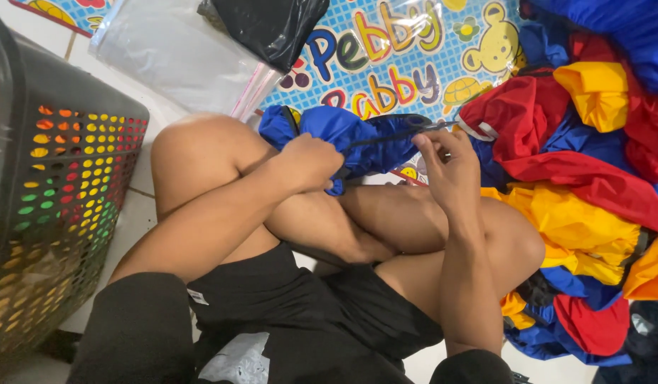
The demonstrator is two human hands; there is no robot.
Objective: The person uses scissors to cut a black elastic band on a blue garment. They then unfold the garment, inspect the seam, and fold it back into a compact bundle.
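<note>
I sit cross-legged on the floor, looking down at my knees. My left hand [311, 162] is closed around a bunched blue fabric item [357, 139] with a black edge, held just above my legs. My right hand [450, 165] pinches a thin black strap or cord [414, 128] that runs from the blue fabric toward the right. Both hands are close together, a short gap between them. What lies inside the bunched fabric is hidden.
A dark perforated laundry basket [51, 206] with coloured contents stands at my left. A heap of red, yellow and blue fabric [585, 185] fills the right side. A colourful play mat [407, 50], a clear plastic bag [172, 53] and a black bag [272, 25] lie ahead.
</note>
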